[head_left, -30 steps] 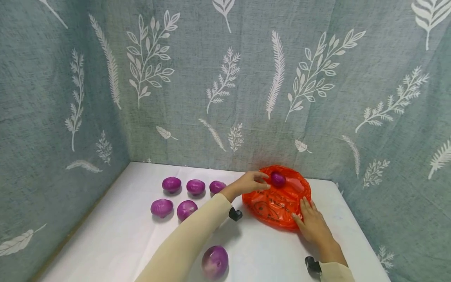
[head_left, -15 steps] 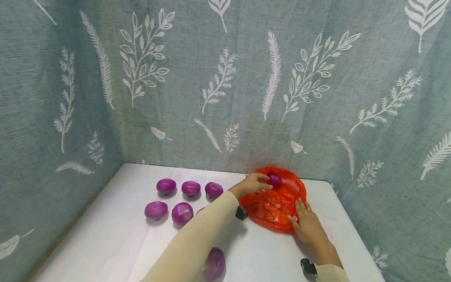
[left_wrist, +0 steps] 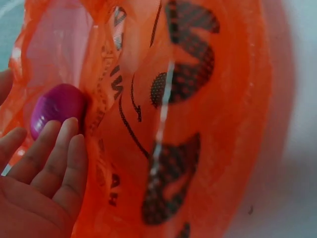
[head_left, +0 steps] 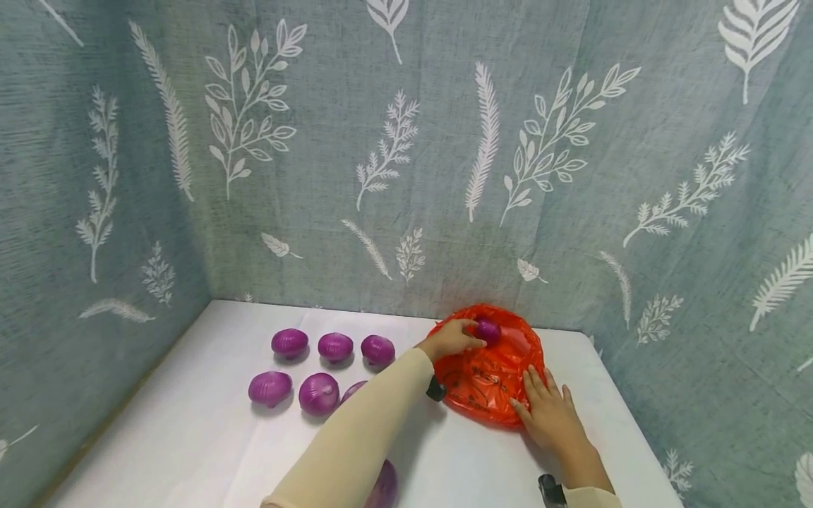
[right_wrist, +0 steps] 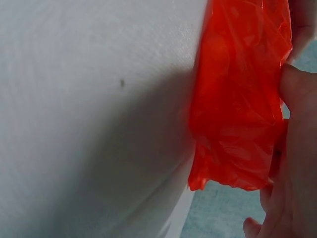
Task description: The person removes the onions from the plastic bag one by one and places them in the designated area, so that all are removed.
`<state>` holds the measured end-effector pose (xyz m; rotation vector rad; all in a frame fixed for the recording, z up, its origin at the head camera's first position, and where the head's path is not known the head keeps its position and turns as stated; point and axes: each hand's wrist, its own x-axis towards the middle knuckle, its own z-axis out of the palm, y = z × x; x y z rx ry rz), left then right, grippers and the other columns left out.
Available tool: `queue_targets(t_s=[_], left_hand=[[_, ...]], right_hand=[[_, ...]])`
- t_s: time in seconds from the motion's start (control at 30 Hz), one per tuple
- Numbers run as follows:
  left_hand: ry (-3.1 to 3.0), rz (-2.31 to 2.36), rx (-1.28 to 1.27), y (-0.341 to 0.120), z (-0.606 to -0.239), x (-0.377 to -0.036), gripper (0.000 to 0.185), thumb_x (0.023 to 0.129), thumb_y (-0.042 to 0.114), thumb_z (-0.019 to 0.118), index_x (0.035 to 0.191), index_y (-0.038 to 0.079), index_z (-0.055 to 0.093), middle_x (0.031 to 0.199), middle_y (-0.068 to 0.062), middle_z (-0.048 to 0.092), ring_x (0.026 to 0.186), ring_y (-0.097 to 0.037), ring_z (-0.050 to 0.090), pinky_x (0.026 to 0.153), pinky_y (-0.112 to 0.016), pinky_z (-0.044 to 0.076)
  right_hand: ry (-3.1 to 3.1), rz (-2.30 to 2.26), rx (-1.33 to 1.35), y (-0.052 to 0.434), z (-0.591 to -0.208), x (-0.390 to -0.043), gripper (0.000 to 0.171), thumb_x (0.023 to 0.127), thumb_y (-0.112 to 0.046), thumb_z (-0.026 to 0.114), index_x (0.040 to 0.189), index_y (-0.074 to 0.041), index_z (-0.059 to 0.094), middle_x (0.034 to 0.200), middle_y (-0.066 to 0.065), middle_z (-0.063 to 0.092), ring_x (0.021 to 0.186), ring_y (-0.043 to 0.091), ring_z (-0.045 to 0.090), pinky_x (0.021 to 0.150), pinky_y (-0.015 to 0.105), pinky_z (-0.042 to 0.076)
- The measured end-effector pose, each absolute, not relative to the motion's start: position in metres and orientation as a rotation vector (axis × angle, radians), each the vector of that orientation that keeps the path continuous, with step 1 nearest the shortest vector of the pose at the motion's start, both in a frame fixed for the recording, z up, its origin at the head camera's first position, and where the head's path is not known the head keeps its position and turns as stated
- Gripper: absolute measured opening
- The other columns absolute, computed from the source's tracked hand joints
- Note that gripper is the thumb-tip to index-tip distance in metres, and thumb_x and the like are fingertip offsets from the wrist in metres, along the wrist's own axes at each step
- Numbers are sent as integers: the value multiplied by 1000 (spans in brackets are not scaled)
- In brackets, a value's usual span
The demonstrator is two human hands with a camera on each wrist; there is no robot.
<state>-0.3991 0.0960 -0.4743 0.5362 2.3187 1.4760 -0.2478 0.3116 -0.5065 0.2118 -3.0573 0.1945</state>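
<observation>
I see one purple onion [head_left: 488, 330] sitting inside an orange plastic bag [head_left: 492, 381], near the bag's far rim. The bag lies slumped on the desk [head_left: 190, 437] with its mouth open toward the left.

My left hand [head_left: 452, 339] reaches into that mouth. In the left wrist view its fingers [left_wrist: 49, 153] are straight and close together, their tips resting against the onion rather than curled round it; I judge they are nudging it deeper so it stays put.

My right hand [head_left: 547, 418] lies on the bag's near right edge, fingers flat and slightly spread over the plastic. I judge this pins the thin bag so it does not slide or close up. The right wrist view shows the crinkled orange film beside that hand, but not clearly how the thumb lies.

Left of the bag, five loose onions [head_left: 317, 367] lie in two rows, three behind and two in front; a sixth is partly hidden by my cream sleeve [head_left: 356, 444]. Another onion [head_left: 383, 487] sits nearer to me than the bag, half covered by the same sleeve.

The desk is covered in white cloth. Behind and to both sides of the bag hangs a grey-blue curtain [head_left: 406, 141] printed with white leaves and ferns, closing in the space.
</observation>
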Motion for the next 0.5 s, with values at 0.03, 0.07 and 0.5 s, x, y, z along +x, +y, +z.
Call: queue_targets(t_s=[0.03, 0.07, 0.5], left_hand=[[2318, 1478, 540, 97, -475, -400, 65, 89, 29, 73, 144, 7, 45, 113, -4, 63, 97, -25, 63, 81, -33, 54], [2321, 1479, 542, 98, -476, -401, 65, 90, 28, 72, 144, 7, 45, 115, -6, 63, 97, -25, 63, 81, -34, 54], [2460, 1364, 519, 117, -489, -411, 80, 88, 23, 74, 154, 17, 28, 145, -12, 44, 109, -23, 56, 94, -37, 49]], right_hand=[[-3058, 195, 214, 312, -507, -248, 74, 98, -49, 49, 148, 3, 33, 155, 21, 26, 143, 44, 10, 108, 68, 8], [-3060, 189, 216, 312, -507, -248, 74, 98, -50, 48, 148, 2, 33, 155, 21, 26, 143, 43, 10, 108, 68, 8], [-3045, 219, 228, 313, -508, -243, 73, 98, -47, 51, 148, 3, 34, 156, 19, 26, 143, 43, 13, 108, 68, 13]])
